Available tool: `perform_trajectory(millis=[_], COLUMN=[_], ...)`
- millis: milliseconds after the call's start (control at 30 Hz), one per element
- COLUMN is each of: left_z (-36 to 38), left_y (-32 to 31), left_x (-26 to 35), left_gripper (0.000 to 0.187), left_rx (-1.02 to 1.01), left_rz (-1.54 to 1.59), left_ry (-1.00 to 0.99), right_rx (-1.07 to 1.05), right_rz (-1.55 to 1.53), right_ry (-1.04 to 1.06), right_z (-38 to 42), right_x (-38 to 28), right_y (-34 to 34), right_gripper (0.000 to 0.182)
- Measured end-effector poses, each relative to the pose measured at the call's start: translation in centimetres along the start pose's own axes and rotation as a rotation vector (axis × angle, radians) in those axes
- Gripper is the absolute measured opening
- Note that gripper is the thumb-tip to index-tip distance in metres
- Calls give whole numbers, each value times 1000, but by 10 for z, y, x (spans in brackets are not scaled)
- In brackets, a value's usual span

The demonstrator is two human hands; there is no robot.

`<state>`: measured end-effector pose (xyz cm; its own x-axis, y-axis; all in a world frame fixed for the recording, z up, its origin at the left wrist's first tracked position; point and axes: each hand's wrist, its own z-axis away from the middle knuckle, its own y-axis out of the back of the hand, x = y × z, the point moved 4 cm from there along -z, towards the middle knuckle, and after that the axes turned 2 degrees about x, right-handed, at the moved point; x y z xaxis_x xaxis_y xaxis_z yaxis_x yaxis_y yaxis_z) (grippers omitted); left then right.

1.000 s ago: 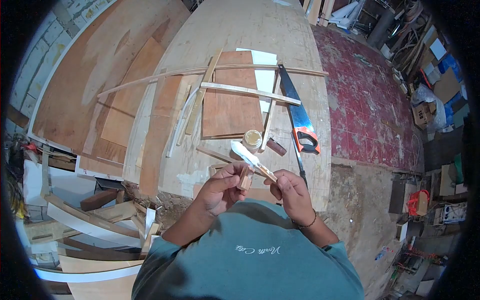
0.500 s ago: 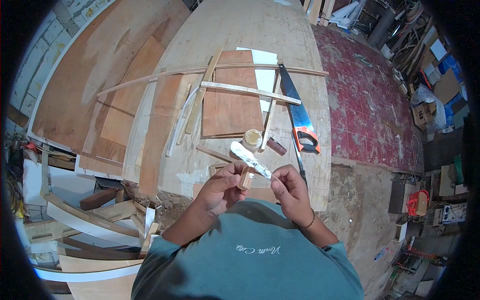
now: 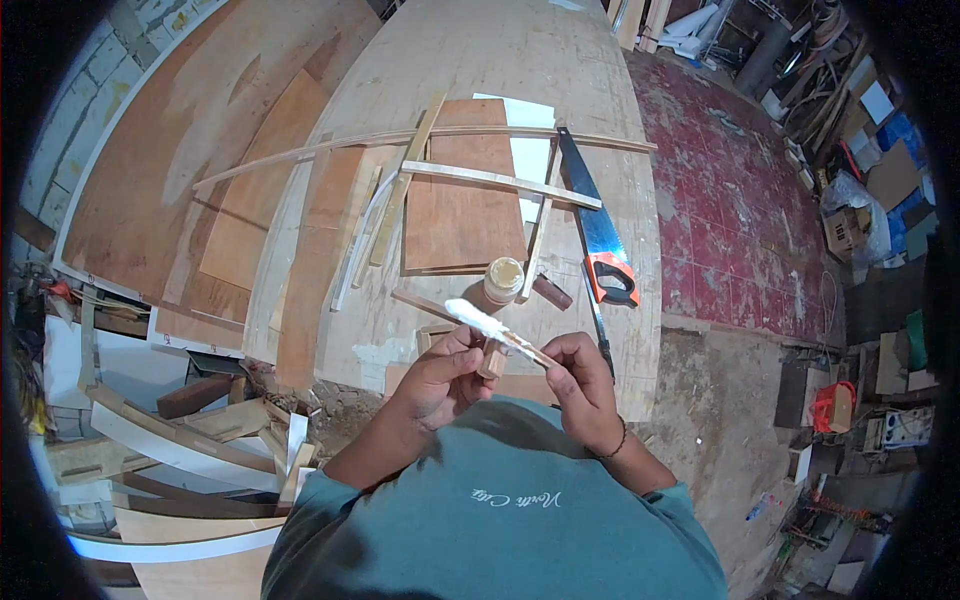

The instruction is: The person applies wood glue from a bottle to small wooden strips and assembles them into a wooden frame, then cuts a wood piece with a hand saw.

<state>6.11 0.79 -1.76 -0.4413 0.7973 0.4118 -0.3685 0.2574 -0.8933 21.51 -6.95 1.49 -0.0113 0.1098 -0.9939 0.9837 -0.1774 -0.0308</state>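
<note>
loose teal-green T-shirt (image 3: pixel 480 555), short wide sleeves (image 3: pixel 685 508) of the same cloth, small white script lettering (image 3: pixel 516 498) across the chest, upside down in the head view, thin dark bracelet (image 3: pixel 621 444) on the right wrist, left hand (image 3: pixel 437 383) and right hand (image 3: pixel 588 400) bare

Wood block (image 3: pixel 492 363) partly hidden by left hand (image 3: pixel 436 380); shirt (image 3: pixel 500 530) cut off at bottom edge

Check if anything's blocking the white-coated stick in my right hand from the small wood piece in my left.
Nothing visible stands between them: the white-coated stick in the right hand crosses over the small wood piece in the left hand; whether they touch is unclear. The jar stands beyond, not between.
</note>
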Motion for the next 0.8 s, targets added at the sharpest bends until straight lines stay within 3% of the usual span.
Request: perform_trajectory(millis=[633, 800], left_z=[1, 2], left_y=[-2, 3], left_x=[1, -2], left_gripper=[28, 29], left_rx=[-8, 127], left_rz=[52, 111], left_ry=[57, 61], right_rx=[34, -10], right_rz=[320, 304], right_ry=[110, 209], right_z=[-3, -3], right_x=[-14, -12], right_y=[-1, -4], right_gripper=[17, 18])
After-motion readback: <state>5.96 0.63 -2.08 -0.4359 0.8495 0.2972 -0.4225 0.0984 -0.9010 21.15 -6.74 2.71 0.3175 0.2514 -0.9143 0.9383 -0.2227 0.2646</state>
